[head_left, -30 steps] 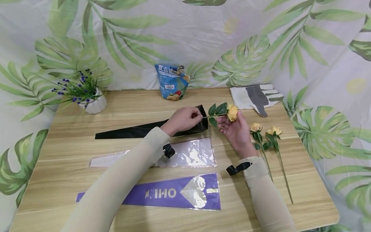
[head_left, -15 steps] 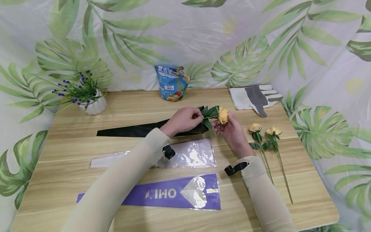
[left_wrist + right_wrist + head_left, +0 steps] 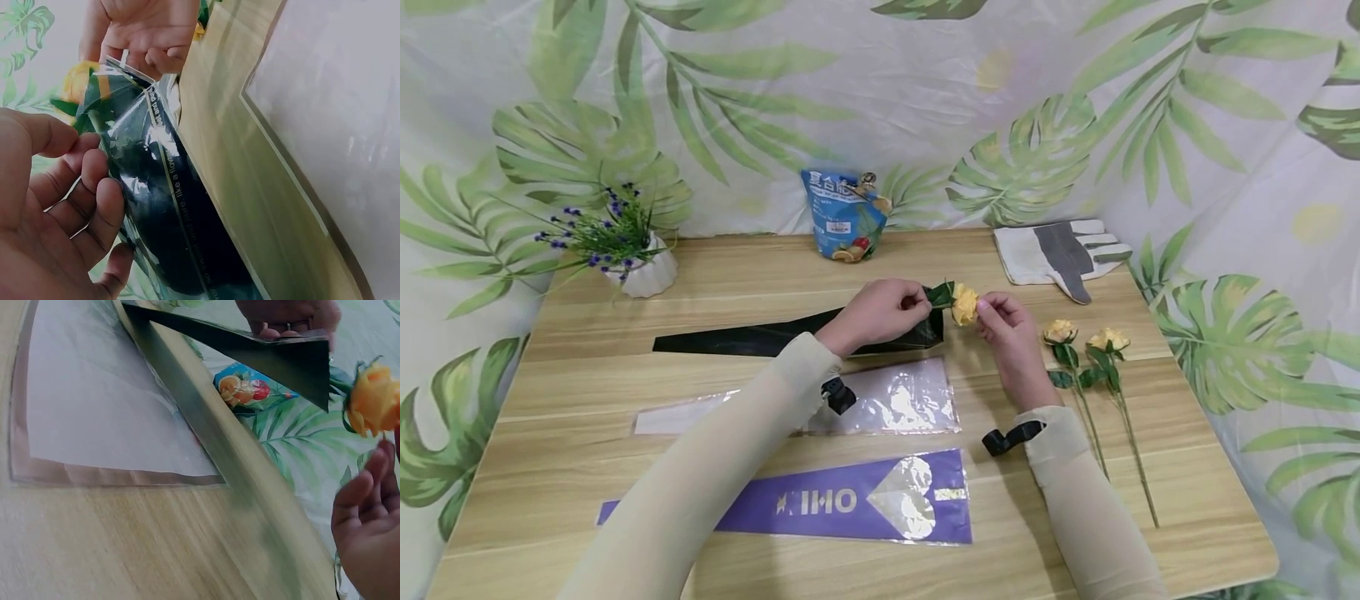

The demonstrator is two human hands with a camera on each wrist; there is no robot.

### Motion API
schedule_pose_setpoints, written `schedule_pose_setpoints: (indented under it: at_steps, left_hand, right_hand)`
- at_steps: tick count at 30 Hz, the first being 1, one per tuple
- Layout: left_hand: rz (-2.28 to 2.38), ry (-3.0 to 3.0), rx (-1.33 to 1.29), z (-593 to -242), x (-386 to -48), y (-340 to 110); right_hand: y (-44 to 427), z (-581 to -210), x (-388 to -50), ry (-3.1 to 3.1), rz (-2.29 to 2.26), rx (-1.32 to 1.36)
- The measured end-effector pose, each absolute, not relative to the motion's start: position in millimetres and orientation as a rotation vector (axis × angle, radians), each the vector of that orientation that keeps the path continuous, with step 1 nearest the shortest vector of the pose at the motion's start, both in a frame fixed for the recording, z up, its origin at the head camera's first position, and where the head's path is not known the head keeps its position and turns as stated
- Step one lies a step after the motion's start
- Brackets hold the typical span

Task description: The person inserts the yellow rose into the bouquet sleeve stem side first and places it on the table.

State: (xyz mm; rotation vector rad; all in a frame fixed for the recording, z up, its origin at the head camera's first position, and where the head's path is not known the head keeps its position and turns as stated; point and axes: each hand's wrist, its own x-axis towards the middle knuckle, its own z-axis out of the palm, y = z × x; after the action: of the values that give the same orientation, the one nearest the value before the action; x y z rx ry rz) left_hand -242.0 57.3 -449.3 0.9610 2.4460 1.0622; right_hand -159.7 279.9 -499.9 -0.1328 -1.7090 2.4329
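Both long sleeves (image 3: 707,454) are plain cream, with cuffs (image 3: 805,367) at the wrists. Each carries a black mount (image 3: 837,394), apparently curved.

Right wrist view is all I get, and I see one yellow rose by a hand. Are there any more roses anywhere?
Observer: Yes, the head view shows two more yellow roses lying to the right of the right arm.
Operator: Cool! The black wrapper looks plain to me. Is there any writing on it?
Observer: Yes, in the left wrist view I see small printed words running along it.
Operator: Wow! Are there other wrappers, besides that one and the white wrapper?
Observer: Yes, the head view shows a purple wrapper with a heart on it.
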Motion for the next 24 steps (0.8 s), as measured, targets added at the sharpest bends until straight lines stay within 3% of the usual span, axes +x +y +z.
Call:
schedule_pose_setpoints:
  at_steps: [24]
  left_hand:
    - [0.964,2.590,1.056,-439,-240,62]
  right_hand:
    - [269,-500,-158,-2.149,2.072,-0.083]
